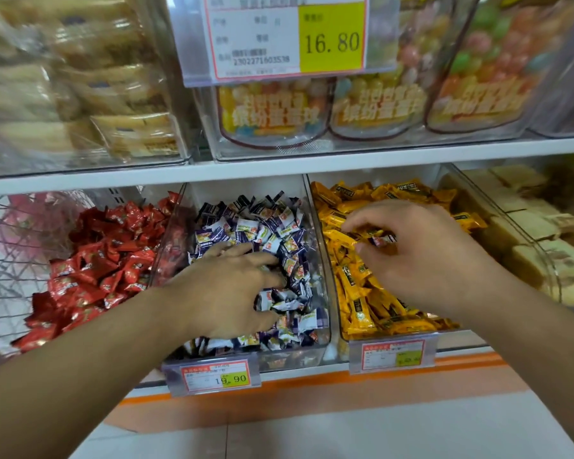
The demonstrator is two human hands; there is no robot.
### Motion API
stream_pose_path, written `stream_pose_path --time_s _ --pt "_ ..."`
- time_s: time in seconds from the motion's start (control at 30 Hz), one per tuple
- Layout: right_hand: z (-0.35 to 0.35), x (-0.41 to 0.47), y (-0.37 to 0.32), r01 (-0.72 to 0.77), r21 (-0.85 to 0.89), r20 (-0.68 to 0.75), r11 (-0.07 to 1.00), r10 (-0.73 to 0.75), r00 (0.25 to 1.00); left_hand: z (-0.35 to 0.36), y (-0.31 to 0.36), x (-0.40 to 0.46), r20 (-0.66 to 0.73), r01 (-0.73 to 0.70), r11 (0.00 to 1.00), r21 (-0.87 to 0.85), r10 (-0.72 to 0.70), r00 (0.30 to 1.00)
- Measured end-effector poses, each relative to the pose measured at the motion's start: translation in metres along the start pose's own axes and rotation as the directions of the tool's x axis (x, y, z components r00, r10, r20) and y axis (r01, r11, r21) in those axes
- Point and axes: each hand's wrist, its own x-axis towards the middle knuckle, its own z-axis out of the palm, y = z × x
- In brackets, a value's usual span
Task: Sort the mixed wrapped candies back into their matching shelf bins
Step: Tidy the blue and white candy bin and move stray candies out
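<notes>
1. Purple-and-white wrapped candies are heaped in the middle clear bin, and the left hand is laid on top of that heap, its fingers curled into the wrappers; whether a single piece is gripped cannot be told.
2. A purple-and-white stray candy is pinched between the thumb and fingertips of the right hand, which is held over the yellow candies in the next bin to the right.
3. The yellow bin is separated from the middle bin by upright clear walls, touching or nearly so; both bins are open at the top, and open room is left above the heaps up to the shelf board.
4. Red wrapped candies are piled to the left of the middle bin, just beside its wall, some spilling low toward the front edge.
5. A wire basket is seen at the far left, with something pink behind its mesh.
6. Pale wrapped bars are stacked in a bin at the far right.
7. Price tags are clipped to the front edges: one under the middle bin, one under the yellow bin.
8. On the upper shelf, bags of coloured sweets and blurred packets are held in clear bins, partly covered by a large price card.
9. Below the shelf edge, an orange strip and pale floor tiles are seen.
</notes>
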Motion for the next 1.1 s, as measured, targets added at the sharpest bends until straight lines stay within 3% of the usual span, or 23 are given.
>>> stream_pose_path --time_s 0.3,0.4,0.47,0.57,0.6,0.7,1.1 --pt "-0.011 -0.005 0.019 0.03 -0.045 -0.058 0.999 -0.032 0.998 0.001 0.0 -0.016 -0.032 0.092 0.985 -0.149 -0.097 0.995" --pt "0.004 -0.009 0.021 0.032 -0.133 0.09 0.991 -0.02 0.996 -0.002 0.014 -0.015 -0.195 0.029 0.972 -0.233 -0.076 0.978" --pt "0.018 -0.011 0.025 0.029 -0.222 0.154 0.975 0.006 0.988 -0.006 0.027 -0.013 -0.375 -0.043 0.93 -0.365 -0.105 0.921" --pt "0.026 -0.009 0.035 0.031 -0.231 0.061 0.973 -0.017 0.998 -0.019 0.051 -0.009 -0.454 -0.158 0.802 -0.576 -0.153 0.878" --pt "0.026 -0.007 0.038 0.039 -0.242 0.036 0.97 -0.032 0.999 -0.022 0.059 -0.008 -0.428 -0.182 0.788 -0.588 -0.112 0.897" --pt "0.024 -0.002 0.049 0.037 -0.235 0.011 0.971 -0.036 0.999 -0.018 0.072 -0.003 -0.36 -0.173 0.881 -0.44 0.004 0.933" --pt "0.008 -0.001 0.074 -0.106 -0.016 -0.08 0.994 0.104 0.991 -0.01 0.066 0.0 -0.37 -0.161 0.909 -0.385 0.008 0.929"
